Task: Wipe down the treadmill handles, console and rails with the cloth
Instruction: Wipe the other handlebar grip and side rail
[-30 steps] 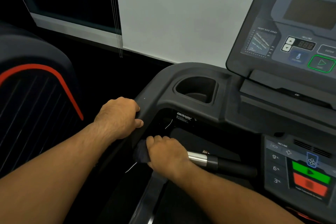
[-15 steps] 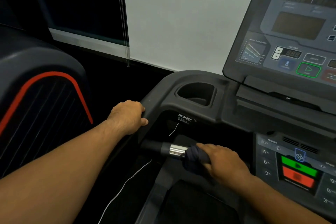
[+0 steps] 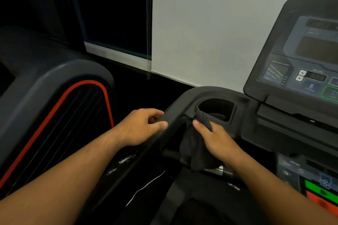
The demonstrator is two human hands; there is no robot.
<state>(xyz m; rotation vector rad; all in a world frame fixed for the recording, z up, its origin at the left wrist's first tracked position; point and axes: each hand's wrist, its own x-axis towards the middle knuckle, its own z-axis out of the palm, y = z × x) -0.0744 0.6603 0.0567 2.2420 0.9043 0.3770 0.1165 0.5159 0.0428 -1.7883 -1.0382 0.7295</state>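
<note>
left hand (image 3: 140, 126) curled round matte black side rail (image 3: 170, 115) | cloth (image 3: 193, 150) dark, soft, crumpled, long axis near-upright, top at cup holder (image 3: 232, 113) rim, tail over chromed handle (image 3: 217, 170) | right hand (image 3: 217, 142) clamped on cloth | glossy console (image 3: 301, 64) far right

The cloth (image 3: 192, 148) is dark charcoal. The frame (image 3: 182, 100) is matt black. Its console (image 3: 301, 56) is blue-grey with a green-outlined key (image 3: 331, 93) at its right edge. The lower panel (image 3: 289, 170) has a green key (image 3: 318, 187) and a red key (image 3: 321, 202). The neighbouring machine (image 3: 45, 82) is black and fine-ribbed, with a red stripe (image 3: 60, 97).
</note>
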